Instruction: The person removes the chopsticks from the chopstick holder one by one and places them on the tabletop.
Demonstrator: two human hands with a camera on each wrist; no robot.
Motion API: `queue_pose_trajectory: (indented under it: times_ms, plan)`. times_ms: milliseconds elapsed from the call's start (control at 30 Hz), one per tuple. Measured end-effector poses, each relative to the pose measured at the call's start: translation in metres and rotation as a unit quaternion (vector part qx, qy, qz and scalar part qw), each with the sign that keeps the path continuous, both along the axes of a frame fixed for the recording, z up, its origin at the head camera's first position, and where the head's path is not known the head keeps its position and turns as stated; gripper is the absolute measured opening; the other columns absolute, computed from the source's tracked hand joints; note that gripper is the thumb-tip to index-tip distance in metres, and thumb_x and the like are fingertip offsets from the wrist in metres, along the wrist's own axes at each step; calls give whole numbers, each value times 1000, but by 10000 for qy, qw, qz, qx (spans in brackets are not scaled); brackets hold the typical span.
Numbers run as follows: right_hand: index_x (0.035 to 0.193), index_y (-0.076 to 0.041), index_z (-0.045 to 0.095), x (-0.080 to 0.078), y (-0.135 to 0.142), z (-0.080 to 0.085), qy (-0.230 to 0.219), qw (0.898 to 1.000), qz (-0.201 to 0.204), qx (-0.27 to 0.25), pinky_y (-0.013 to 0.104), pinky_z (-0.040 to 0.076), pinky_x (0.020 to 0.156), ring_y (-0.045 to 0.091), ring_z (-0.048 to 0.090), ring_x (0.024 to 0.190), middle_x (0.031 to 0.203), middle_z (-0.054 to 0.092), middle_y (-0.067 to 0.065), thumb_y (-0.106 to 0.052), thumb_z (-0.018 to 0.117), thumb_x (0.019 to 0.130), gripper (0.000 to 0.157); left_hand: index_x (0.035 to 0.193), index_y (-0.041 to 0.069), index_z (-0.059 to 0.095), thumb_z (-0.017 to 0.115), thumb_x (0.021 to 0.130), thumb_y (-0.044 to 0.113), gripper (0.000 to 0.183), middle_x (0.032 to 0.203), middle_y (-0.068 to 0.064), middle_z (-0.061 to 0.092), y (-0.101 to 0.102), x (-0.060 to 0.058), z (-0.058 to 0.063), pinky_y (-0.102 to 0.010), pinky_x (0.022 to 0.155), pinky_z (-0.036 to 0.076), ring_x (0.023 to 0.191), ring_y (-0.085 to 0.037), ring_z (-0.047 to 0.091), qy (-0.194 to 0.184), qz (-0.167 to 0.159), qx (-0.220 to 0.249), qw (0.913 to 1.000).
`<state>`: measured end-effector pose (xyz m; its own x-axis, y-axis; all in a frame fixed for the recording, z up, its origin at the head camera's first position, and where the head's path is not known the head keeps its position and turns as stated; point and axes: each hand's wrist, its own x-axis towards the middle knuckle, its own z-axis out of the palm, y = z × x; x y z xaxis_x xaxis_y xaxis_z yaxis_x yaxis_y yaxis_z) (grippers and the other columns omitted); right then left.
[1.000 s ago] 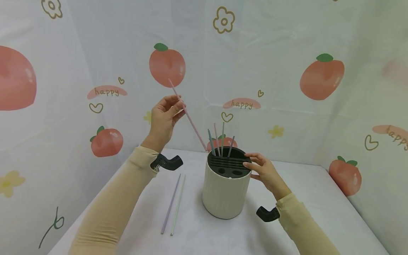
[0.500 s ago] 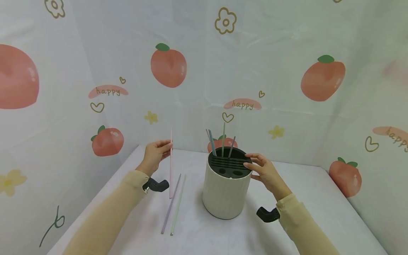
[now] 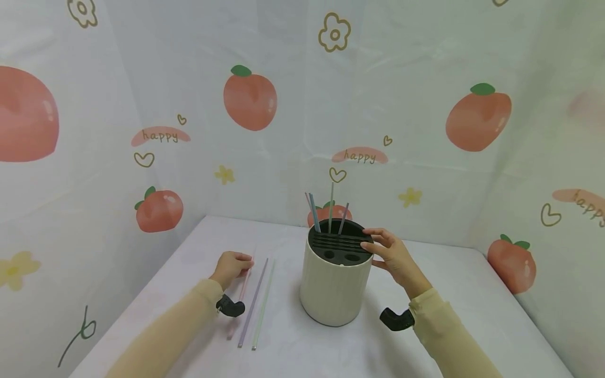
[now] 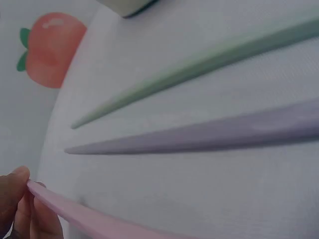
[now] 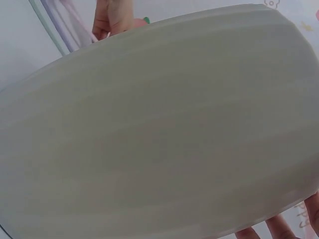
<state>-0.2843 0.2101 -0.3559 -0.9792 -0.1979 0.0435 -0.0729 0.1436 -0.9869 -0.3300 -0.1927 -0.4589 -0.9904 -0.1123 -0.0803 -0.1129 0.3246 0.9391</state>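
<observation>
A cream ribbed holder (image 3: 334,286) with a black slotted top stands mid-table; several thin straws (image 3: 331,207) stick up from its back. My right hand (image 3: 389,255) rests against its upper right rim, fingers on the black top. The holder's wall (image 5: 159,124) fills the right wrist view. My left hand (image 3: 230,266) is low at the table, pinching a pink straw (image 3: 239,299) (image 4: 89,219) near its far end. Beside it lie a purple straw (image 3: 253,302) (image 4: 209,137) and a green straw (image 3: 264,302) (image 4: 199,69).
The white table (image 3: 454,294) is enclosed by a curtain printed with peaches, flowers and "happy" at the back and both sides. Black wrist mounts (image 3: 396,318) sit on both sleeves. The three straws lie side by side left of the holder.
My left hand has come down from high above the holder to the table, bringing the pink straw with it, now laid beside the purple one. The right hand has stayed put.
</observation>
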Motion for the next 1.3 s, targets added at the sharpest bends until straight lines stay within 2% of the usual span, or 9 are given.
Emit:
queue_pose_trajectory:
  times_ms: [133,367,633,1100,1300]
  plan:
    - [136,-3,43,0,0,1,25,10000,19,57,54,45,101,12,56,108,136,45,17,-23,63,95,50,103,-13,67,69,84,-1,22,76,-6,69,1,0,-8,-18,56,50,59,-7,56,-32,-54,-273,9996]
    - [139,-5,41,-1,0,2,0,9998,40,178,53,45,102,19,52,116,143,39,19,-26,63,95,54,100,-11,69,72,82,0,21,85,-14,71,5,5,-8,-20,59,53,62,-8,60,-124,-16,-562,9983]
    - [138,-4,43,-2,-1,3,-7,9999,25,135,53,46,101,13,55,110,138,43,18,-25,64,94,52,91,-8,71,76,76,1,18,77,-8,70,5,2,-13,-20,57,52,60,-9,59,1,-9,-902,9959]
    - [138,-5,42,0,0,3,-33,9999,1,155,53,46,102,15,54,112,139,42,18,-26,63,95,53,90,-6,72,76,75,1,17,74,-8,68,10,0,-12,-19,56,50,58,-9,57,-180,-14,-1215,9924]
    - [139,-5,42,0,0,2,-53,9999,-27,133,52,46,101,15,54,112,140,41,18,-26,64,94,53,92,-6,72,78,76,3,20,72,-5,69,8,-1,-13,-18,57,51,58,-8,58,-243,-56,-1042,9942]
